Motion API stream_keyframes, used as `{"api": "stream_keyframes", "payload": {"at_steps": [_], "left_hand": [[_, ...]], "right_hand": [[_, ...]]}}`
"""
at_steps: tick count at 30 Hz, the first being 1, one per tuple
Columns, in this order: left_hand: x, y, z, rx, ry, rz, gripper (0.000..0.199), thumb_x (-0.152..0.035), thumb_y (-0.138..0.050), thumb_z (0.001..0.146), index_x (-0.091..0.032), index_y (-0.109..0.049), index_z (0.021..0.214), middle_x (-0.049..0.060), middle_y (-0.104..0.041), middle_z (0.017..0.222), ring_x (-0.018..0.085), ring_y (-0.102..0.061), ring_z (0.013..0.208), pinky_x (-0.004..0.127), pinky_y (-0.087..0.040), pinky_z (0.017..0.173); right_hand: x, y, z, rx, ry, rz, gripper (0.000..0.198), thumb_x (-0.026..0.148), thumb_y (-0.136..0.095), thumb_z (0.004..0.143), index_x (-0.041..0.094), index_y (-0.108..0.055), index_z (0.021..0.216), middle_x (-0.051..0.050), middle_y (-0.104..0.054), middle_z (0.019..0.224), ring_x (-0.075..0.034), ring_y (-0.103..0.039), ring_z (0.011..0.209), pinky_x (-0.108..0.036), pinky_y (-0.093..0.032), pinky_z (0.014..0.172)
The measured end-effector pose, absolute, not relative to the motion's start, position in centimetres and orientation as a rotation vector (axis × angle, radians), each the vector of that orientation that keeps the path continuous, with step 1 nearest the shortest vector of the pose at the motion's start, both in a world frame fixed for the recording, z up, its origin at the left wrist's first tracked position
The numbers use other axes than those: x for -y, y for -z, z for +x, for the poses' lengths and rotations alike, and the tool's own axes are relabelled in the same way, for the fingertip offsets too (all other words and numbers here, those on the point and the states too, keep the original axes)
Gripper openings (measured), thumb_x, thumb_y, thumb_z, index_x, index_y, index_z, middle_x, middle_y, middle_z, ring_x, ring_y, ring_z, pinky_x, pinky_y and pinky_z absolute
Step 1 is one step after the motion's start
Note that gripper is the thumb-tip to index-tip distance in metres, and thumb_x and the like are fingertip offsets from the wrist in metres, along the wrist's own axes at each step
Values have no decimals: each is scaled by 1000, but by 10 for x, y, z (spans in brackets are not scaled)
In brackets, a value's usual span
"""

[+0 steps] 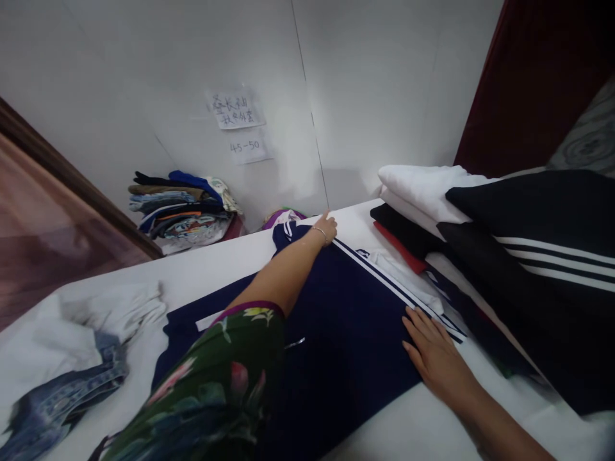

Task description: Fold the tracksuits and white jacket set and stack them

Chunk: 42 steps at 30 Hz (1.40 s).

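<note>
Closest to the camera is a green flowery sleeve [230,390] on the person's left arm, stretched right over a navy top [346,320] with white stripes down one edge. That top is spread out in the middle of a white table [202,269], and there's a small shiny mark on its front, too small to make out. Down on the left there's a pair of jeans [72,397] with some white cloth [43,346] bunched up against it.

The right hand [430,346] is laid palm down on the striped edge, fingers out straight, not gripping anything. Just past it on the right is a big messy stack of clothes [504,275], with a black piece with three white stripes near the top.

Further out, the left hand [327,228], bracelet [321,234] on the wrist, touches the far end of the striped edge. Can't tell if it's pinching the fabric or just resting there.

Beyond the table, back left, there's another pile of clothes [182,205]. Behind that is a pale wall [384,83] with two paper notes [240,110], the lower reading "45-50".
</note>
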State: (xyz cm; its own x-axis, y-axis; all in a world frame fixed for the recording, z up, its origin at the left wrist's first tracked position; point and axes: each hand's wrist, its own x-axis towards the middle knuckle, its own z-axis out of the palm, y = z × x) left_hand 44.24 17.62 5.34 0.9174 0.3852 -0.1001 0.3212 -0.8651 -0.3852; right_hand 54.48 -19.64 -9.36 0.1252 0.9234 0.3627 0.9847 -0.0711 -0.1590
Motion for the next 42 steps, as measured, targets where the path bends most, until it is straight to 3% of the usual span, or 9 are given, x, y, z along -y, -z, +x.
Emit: {"api": "stream_keyframes", "payload": {"at_steps": [5,9,14,18,22,27,31,35,42], "left_hand": [[-191,-114,393,459,-268,-2476,26,-15,-62,70,-20,-71,93,6,-62,118,27,-29,133,53,4,111],[-167,-164,340,497,-171,-2441,21,-20,-63,74,-13,-68,93,5,-60,122,23,-24,135,52,6,111],[-117,-211,282,446,-25,-2457,16,-19,-65,74,-5,-65,82,6,-64,113,20,-30,131,51,2,111],[-86,-228,249,397,58,-2506,13,-21,-63,73,-9,-64,76,2,-67,95,18,-47,117,48,-8,112],[-37,-241,216,583,95,-2497,17,-29,-57,77,-18,-58,64,-2,-58,66,15,-57,80,36,-39,92],[53,-193,167,278,247,-2639,15,-28,-50,81,-18,-56,70,-1,-50,65,14,-47,66,31,-38,72],[110,-90,140,131,27,-3061,11,-15,-57,74,-20,-49,67,0,-55,75,16,-50,75,35,-38,78],[134,-33,123,584,71,-3238,16,-10,-59,66,-19,-50,76,3,-59,95,18,-53,86,34,-41,76],[137,-48,96,1497,146,-3110,33,-27,-63,69,-22,-54,101,2,-62,98,18,-61,85,29,-45,72]], "right_hand": [[194,88,545,1877,280,-2035,45,36,-37,95,13,-52,131,-11,-42,144,-27,-33,136,-48,-32,107],[195,72,538,1904,334,-1948,36,29,-40,94,13,-60,121,-12,-48,138,-28,-35,132,-45,-34,104],[199,50,523,1884,353,-2098,33,25,-42,94,18,-62,119,-12,-61,113,-25,-53,103,-38,-41,85],[195,43,520,1826,194,-2302,33,30,-45,93,20,-61,120,-9,-62,97,-21,-57,88,-30,-42,73],[184,42,523,1770,132,-2374,42,32,-49,91,18,-54,130,-12,-61,107,-24,-56,100,-30,-43,81],[178,53,523,1746,123,-2289,47,28,-50,88,10,-50,131,-17,-54,125,-27,-47,115,-36,-39,96],[181,63,522,1790,124,-2262,39,27,-43,92,12,-53,126,-15,-53,128,-29,-43,120,-41,-35,99],[182,61,526,1820,107,-2221,37,28,-42,92,12,-55,122,-15,-54,125,-28,-45,117,-40,-35,100],[182,57,532,1837,92,-2148,36,27,-47,87,10,-54,118,-16,-58,117,-27,-50,110,-39,-41,94]]}}
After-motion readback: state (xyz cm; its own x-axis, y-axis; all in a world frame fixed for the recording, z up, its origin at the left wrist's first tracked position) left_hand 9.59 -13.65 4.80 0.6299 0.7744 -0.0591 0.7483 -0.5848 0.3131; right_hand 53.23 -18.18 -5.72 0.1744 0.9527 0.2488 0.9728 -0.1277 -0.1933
